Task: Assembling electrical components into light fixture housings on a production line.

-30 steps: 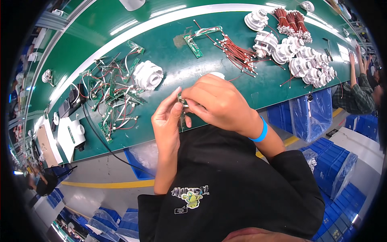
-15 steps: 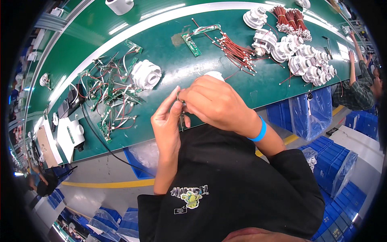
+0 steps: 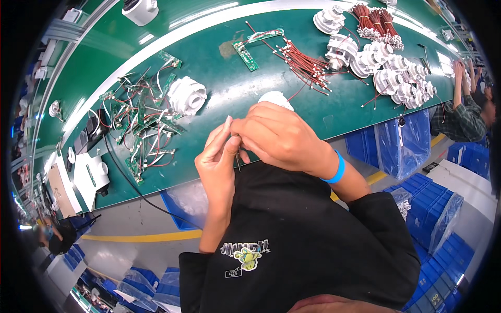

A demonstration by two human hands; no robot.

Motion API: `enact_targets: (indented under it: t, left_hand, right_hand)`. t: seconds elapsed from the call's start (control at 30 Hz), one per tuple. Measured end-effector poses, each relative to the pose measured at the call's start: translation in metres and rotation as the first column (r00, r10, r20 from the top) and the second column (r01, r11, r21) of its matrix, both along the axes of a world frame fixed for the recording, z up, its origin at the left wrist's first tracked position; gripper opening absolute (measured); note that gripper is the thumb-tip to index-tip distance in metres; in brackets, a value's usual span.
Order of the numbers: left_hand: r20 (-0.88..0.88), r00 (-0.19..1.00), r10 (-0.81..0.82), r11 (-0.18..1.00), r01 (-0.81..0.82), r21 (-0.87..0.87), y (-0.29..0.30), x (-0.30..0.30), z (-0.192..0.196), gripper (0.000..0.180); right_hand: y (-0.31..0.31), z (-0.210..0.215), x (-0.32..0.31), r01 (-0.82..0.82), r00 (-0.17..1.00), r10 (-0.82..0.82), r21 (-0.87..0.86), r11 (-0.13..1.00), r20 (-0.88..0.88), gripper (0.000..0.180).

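Note:
My left hand is closed, thumb against fingers, on a thin narrow circuit board seen edge-on near the table's front edge. Over its upper end my right hand is bent inward with the fingertips pinched together; what lies between them is hidden. A white round part shows partly behind my right knuckles, with a red wire by it. Left of my hands a white ribbed housing sits beside a heap of green circuit boards with wires.
Two joined circuit boards lie farther back, beside loose red wires. White ribbed housings crowd the right, near bundled red wires. A black cable crosses the front edge at left. Blue crates stand on the floor.
Both hands stay together in nearly the same place. The board between them is slightly more tilted and less of it shows. The view has shifted a little.

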State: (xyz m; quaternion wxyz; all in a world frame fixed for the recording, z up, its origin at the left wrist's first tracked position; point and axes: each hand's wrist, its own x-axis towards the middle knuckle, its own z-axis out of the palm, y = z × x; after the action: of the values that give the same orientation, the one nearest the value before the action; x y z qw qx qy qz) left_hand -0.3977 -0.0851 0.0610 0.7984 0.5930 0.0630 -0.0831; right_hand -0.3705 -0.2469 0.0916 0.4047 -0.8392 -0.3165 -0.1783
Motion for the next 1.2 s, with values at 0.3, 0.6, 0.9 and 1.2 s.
enact_targets:
  t: [0.3, 0.6, 0.9, 1.2]
  left_hand:
    - [-0.084, 0.995, -0.050, 0.999, 0.052, 0.014, -0.001, 0.005, -0.007, 0.034]
    - [0.050, 0.996, -0.068, 0.995, 0.072, -0.075, 0.001, 0.015, -0.017, 0.040]
    - [0.107, 0.992, -0.066, 0.971, 0.089, -0.220, -0.003, 0.011, -0.029, 0.037]
    - [-0.010, 0.994, -0.105, 0.954, 0.098, -0.284, -0.011, 0.018, -0.025, 0.035]
  right_hand:
    - [-0.006, -0.012, 0.003, 0.101, 0.982, -0.091, 0.053, 0.993, -0.164, 0.032]
    - [-0.076, -0.056, 0.008, 0.760, 0.637, -0.506, 0.366, 0.537, -0.581, 0.037]
    - [-0.070, -0.054, 0.029, 0.618, 0.761, -0.025, 0.711, 0.335, -0.649, 0.026]
    - [-0.049, -0.035, 0.009, 0.433, 0.872, -0.078, 0.688, 0.583, -0.483, 0.016]
